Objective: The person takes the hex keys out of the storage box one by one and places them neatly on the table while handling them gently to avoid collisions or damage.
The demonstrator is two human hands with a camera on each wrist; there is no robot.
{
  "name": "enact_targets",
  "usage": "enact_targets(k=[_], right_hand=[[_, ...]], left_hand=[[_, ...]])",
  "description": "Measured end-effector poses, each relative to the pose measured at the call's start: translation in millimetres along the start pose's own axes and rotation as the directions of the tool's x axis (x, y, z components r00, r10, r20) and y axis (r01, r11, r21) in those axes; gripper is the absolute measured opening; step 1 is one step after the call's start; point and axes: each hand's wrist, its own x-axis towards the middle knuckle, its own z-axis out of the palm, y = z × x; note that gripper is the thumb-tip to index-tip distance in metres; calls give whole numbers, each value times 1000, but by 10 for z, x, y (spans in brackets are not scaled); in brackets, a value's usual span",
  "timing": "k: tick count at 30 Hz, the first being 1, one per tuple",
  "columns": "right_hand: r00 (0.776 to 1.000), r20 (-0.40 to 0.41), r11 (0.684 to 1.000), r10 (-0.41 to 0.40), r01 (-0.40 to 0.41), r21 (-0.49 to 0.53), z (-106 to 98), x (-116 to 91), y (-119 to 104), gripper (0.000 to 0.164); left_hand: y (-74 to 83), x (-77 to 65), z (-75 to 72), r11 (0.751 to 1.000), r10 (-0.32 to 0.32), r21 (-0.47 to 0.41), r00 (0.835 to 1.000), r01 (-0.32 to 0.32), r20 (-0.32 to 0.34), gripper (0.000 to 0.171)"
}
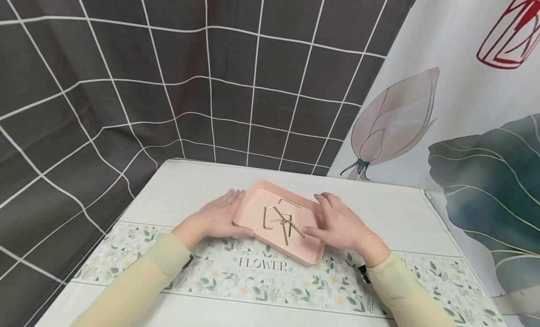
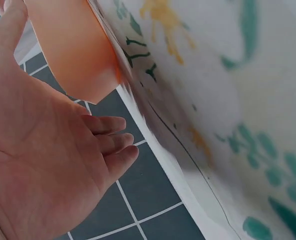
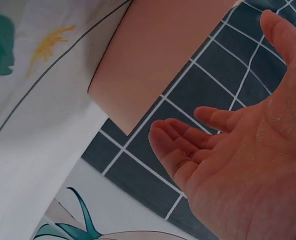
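A shallow pink tray (image 1: 258, 195) sits at a slant on the table, with several brass-coloured L-shaped hex keys (image 1: 291, 203) lying loosely across one another inside. At its left end is my left hand (image 1: 217, 219), fingers stretched along the short side and thumb at the near left corner. My right hand (image 1: 343, 222) is at the opposite end, its thumb reaching over the rim and its fingers spread towards the far right corner. Both wrist views show the tray's outer wall, with the left palm (image 2: 48, 150) and the right palm (image 3: 247, 170) facing it and fingers loosely extended.
Under the tray lies a white tablecloth (image 1: 202, 177) with a printed flower band (image 1: 266, 280). Behind the table hangs a dark curtain (image 1: 236, 102) with white grid lines, and to the right a white curtain (image 1: 405, 153) with large plant prints. A black band (image 1: 363, 274) shows at the right wrist.
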Motion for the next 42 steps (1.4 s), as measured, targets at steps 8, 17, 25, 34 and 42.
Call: enact_targets(k=[8, 17, 25, 34, 42], right_hand=[[999, 8, 999, -43, 43, 0, -1, 94, -106, 103], [995, 70, 998, -67, 66, 14, 69, 191, -214, 90], [990, 120, 997, -68, 64, 37, 114, 269, -294, 74], [978, 199, 998, -59, 62, -12, 144, 338, -378, 62], [954, 289, 997, -75, 66, 40, 239, 344, -446, 22]], left_hand=[[-27, 27, 1, 1000, 2, -17, 1000, -1, 29, 133], [-30, 43, 27, 997, 18, -71, 999, -15, 44, 131], [-19, 40, 18, 996, 19, -85, 999, -15, 50, 132], [-25, 35, -2, 996, 24, -89, 998, -19, 50, 129], [-17, 18, 25, 995, 21, -102, 999, -16, 47, 132]])
